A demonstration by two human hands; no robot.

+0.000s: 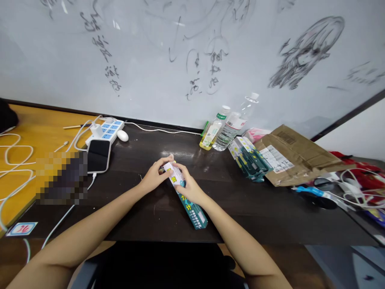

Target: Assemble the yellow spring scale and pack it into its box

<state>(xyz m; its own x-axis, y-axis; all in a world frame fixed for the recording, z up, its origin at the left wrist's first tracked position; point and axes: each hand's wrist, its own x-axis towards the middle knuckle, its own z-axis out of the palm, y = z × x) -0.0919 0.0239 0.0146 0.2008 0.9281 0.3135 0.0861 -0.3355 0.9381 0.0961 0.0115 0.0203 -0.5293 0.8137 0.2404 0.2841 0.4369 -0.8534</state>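
Note:
A long, narrow carton [195, 212], dark green and white with yellow Chinese characters, lies slanted on the dark table in front of me, its lower end toward the front edge. My left hand [156, 175] grips its far end from the left, thumb on the top face and fingers bent around the end. From the right, my right hand [190, 188] is closed over the upper half, fingers near the far end and thumb across the printed face. Part of the far end is hidden by my fingers, so I cannot tell whether its flap is open.
Similar green cartons [249, 158] stand right, beside a torn cardboard package [296, 154]. Behind are a tea bottle [214, 130] and a water bottle [231, 130]. Left lie a phone [98, 155], a power strip [111, 130] and a white oval object [122, 135]. Cables tangle at both sides.

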